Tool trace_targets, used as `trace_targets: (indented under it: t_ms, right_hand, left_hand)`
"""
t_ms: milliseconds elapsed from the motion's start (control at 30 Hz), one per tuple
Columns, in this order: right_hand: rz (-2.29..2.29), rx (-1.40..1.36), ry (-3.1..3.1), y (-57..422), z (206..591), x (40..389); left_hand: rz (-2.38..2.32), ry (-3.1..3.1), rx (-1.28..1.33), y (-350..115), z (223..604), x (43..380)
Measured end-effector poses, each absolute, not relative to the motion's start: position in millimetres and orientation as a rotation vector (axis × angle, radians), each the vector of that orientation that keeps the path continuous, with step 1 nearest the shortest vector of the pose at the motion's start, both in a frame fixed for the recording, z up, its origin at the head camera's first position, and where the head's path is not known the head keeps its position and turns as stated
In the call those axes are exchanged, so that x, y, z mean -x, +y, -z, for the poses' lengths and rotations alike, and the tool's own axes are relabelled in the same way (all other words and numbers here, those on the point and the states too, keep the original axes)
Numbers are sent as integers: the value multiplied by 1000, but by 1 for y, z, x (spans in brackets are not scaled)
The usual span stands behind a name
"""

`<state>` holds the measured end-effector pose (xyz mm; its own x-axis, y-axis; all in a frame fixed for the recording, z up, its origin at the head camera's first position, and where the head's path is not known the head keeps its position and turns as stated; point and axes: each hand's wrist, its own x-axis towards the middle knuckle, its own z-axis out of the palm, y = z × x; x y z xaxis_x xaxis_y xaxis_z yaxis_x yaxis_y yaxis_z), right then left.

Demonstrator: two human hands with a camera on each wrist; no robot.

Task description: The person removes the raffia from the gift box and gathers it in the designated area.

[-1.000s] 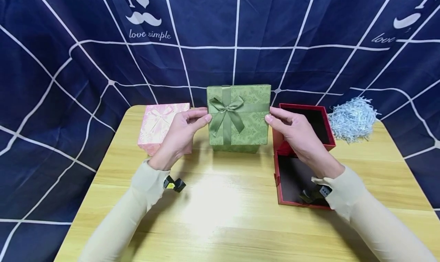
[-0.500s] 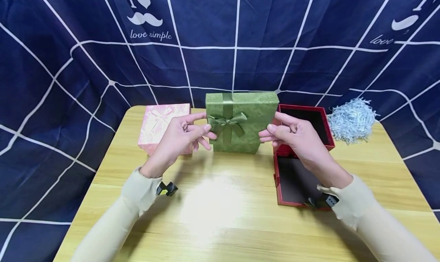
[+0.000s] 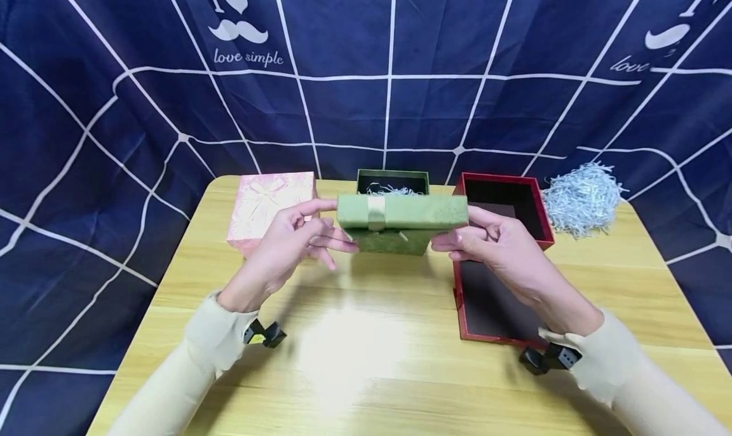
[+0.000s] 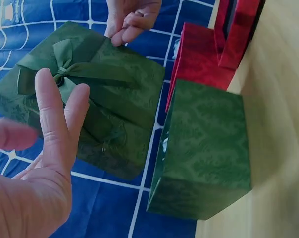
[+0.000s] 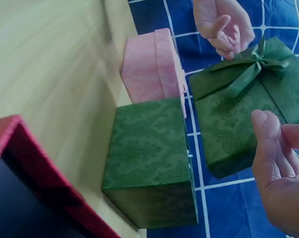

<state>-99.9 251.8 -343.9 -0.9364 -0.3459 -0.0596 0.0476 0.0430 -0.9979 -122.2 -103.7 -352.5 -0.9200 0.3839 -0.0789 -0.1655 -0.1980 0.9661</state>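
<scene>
A green gift box lid (image 3: 412,211) with a ribbon bow is held up between both hands, tipped so that its rim side faces the head camera. My left hand (image 3: 280,245) holds its left edge with thumb and index finger, the other fingers spread. At the opposite edge, my right hand (image 3: 503,252) pinches it, seen also in the right wrist view. Below and behind the lid stands the green box base (image 4: 204,134), uncovered, with pale shredded paper (image 3: 394,189) inside. In the left wrist view the bow (image 4: 63,74) faces the camera.
A pink gift box (image 3: 265,197) with a bow stands left of the green base. On the right are an uncovered red box (image 3: 534,207) and, before it, a red tray-like part (image 3: 459,309). Blue shredded paper (image 3: 583,201) lies at far right. A blue curtain (image 3: 343,42) hangs behind.
The green lid has come off its base, tipping forward and moving toward me; the base's inside now shows. Both hands have moved down and nearer with it.
</scene>
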Motion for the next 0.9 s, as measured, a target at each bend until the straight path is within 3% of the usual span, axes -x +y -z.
trace_targets:
  t_ms: [333, 900]
  right_hand:
    - [2013, 298, 1872, 259, 351, 77]
    - [1801, 230, 2118, 252, 385, 45]
  left_hand:
    - [-2084, 1827, -254, -107, 362, 102]
    - [-1899, 1918, -371, -109, 392, 78]
